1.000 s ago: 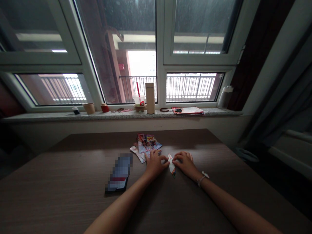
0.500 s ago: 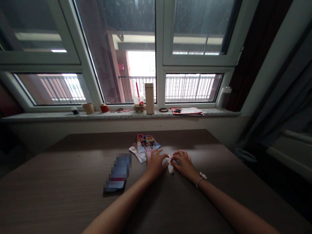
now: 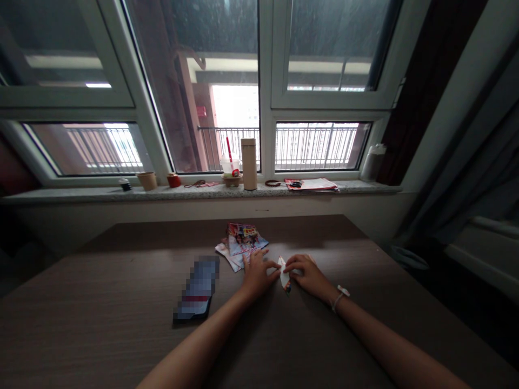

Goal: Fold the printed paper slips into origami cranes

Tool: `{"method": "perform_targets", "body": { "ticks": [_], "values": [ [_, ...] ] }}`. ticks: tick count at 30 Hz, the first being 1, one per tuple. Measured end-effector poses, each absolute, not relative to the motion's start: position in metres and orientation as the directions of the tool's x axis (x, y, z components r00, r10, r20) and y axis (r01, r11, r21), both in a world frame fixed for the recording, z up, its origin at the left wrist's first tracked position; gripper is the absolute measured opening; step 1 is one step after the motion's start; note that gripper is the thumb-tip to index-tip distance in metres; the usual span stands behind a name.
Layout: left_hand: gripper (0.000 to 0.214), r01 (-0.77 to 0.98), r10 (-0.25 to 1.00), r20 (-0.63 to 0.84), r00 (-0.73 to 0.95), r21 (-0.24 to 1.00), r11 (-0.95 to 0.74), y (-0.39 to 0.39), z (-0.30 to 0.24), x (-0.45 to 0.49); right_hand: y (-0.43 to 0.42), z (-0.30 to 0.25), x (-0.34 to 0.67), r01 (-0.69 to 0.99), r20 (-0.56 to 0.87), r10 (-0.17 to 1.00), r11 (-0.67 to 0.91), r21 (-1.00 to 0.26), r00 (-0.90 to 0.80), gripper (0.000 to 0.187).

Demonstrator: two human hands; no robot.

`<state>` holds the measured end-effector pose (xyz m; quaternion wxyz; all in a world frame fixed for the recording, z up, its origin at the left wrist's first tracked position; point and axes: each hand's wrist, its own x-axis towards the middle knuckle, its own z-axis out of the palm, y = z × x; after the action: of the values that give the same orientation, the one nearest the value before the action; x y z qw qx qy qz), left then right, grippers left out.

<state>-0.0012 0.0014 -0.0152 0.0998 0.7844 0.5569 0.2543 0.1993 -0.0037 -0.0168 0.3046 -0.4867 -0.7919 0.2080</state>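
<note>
Between my hands, on the brown table, is a small folded piece of paper, white with a coloured print at its near end. My left hand pinches its left edge with thumb and forefinger. From the other side, the fingers of my right hand close on its right edge. Just beyond my left hand lies a pile of colourful printed paper sheets. A phone, its screen blurred out, rests left of my left forearm.
Along the windowsill behind the table stand a beige flask, a plastic cup with a red straw, a paper cup and a grey bottle. Scissors lie there on some papers.
My right hand has shifted slightly and its fingers have curled in more, showing more of the paper's white face. My left hand stays nearly in place.
</note>
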Motion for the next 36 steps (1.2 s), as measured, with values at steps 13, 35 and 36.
{"method": "perform_targets", "body": {
  "ticks": [13, 35, 36],
  "values": [
    [0.013, 0.803, 0.942, 0.239, 0.234, 0.499, -0.326, 0.003, -0.012, -0.003, -0.008, -0.014, 0.197, 0.696, 0.272, 0.905, 0.425, -0.579, -0.327, 0.019],
    [0.009, 0.765, 0.895, 0.295, 0.335, 0.469, -0.441, 0.005, -0.014, -0.006, -0.009, -0.014, 0.191, 0.700, 0.256, 0.926, 0.377, -0.606, -0.277, 0.017],
    [0.006, 0.768, 0.894, 0.303, 0.331, 0.464, -0.441, 0.005, -0.015, -0.005, -0.009, -0.014, 0.191, 0.693, 0.262, 0.926, 0.378, -0.614, -0.273, 0.016]
  ]
}}
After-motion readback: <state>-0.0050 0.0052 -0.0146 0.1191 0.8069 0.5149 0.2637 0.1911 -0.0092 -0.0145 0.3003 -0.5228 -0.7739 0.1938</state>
